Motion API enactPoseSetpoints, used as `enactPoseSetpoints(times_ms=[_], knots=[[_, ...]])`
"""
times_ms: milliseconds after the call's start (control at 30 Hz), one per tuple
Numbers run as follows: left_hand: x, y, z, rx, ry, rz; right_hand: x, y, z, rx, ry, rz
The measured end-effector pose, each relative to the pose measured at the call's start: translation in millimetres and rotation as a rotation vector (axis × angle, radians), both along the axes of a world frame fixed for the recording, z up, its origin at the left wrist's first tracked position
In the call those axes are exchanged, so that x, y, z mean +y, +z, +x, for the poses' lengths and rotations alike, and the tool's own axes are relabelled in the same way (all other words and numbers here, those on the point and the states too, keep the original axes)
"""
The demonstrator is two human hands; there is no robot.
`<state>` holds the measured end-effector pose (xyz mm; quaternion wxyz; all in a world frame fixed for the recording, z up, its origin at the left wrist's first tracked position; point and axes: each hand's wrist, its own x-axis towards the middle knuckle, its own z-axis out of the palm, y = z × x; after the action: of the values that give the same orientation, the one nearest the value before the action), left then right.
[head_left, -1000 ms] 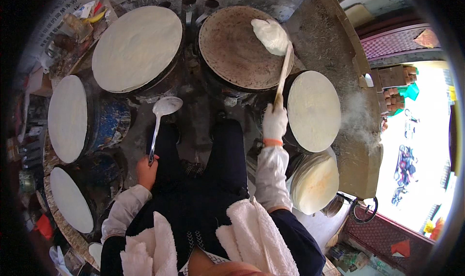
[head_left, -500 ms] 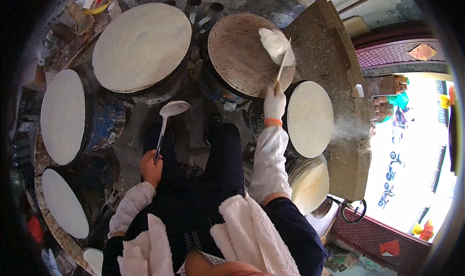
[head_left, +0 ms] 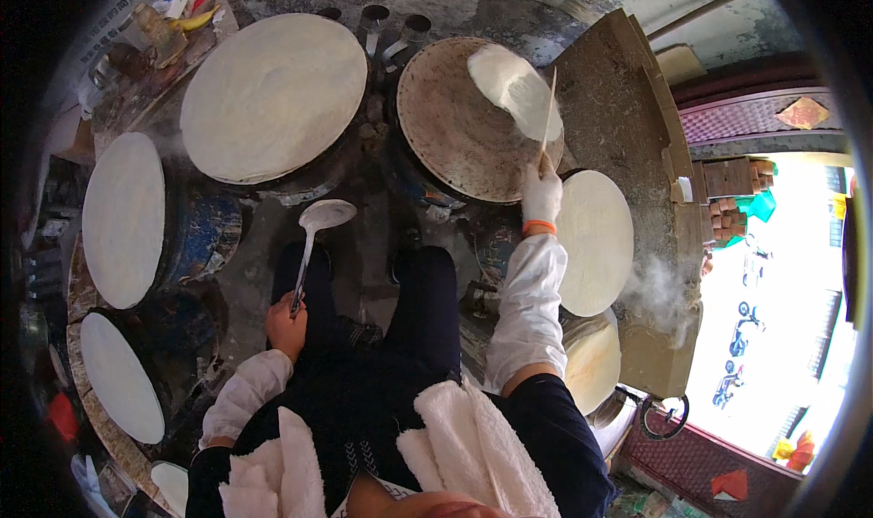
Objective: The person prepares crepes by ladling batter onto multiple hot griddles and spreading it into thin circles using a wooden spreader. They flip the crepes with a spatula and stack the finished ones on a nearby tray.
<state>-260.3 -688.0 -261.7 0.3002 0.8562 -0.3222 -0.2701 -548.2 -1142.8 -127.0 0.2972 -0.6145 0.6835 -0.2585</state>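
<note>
My left hand is closed on the long handle of a metal ladle, whose pale, coated bowl hangs in the gap between the drum griddles. My right hand, in a white glove with an orange band, grips a thin wooden spreading tool. Its blade stands on edge at the side of a white mass of batter, which lies stretched over the back-right part of a brown round griddle. Just below my glove and to its right is a griddle covered with a white round layer.
More white-covered griddles ring me at back and left. A stack of pale rounds lies at lower right. A cardboard shield stands along the right, with steam beside it and a bright doorway beyond. Cluttered items sit at back left.
The batter has stretched from a compact blob into a longer patch toward the griddle's right edge, and the blade has moved with it. My left hand still holds the ladle.
</note>
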Motion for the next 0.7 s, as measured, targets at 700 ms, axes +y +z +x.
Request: enactPoseSetpoints(times_ms=[700], knots=[[-21,26,-14,-0.070,-0.007,0.094,-85,-7,-23,0.057,0.324,-0.032]])
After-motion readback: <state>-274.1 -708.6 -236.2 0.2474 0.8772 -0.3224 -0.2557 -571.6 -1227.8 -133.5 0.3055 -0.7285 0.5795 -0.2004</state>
